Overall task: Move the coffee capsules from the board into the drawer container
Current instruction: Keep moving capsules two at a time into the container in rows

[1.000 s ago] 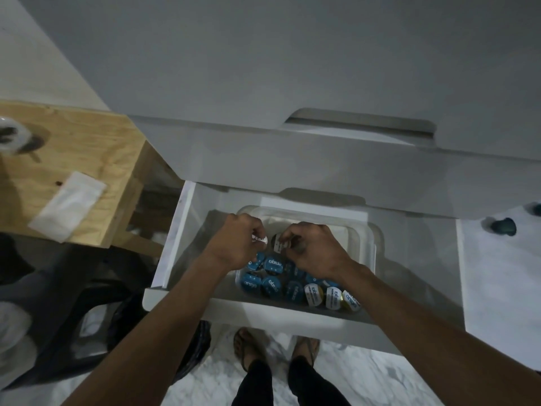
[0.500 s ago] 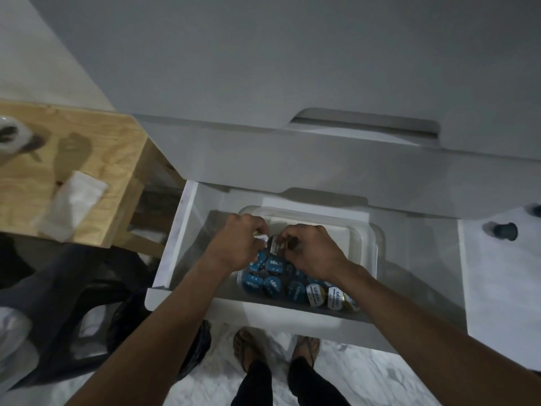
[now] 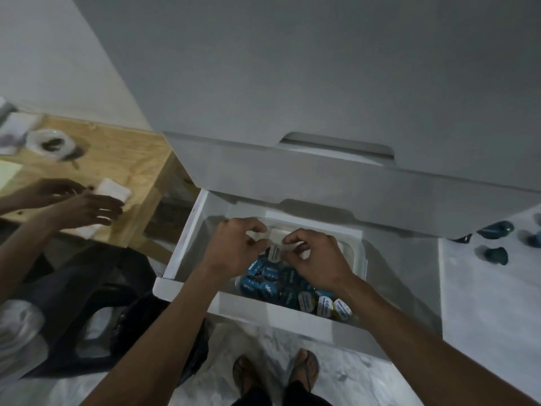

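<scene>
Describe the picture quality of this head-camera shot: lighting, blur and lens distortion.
Head view: dim and grainy overall; wide-angle lens bends the cabinet's drawer edges; another person's hands over the wooden table at left are motion-smeared; the capsules below the left hand and right hand stay fairly sharp.

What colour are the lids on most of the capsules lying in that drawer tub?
Mostly blue with white lettering; a few at the right end are white-lidded. The head view shows it.

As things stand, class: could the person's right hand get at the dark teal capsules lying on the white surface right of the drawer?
Probably yes. The right hand is over the container, the teal capsules lie uncovered, and nothing stands between them.
</scene>
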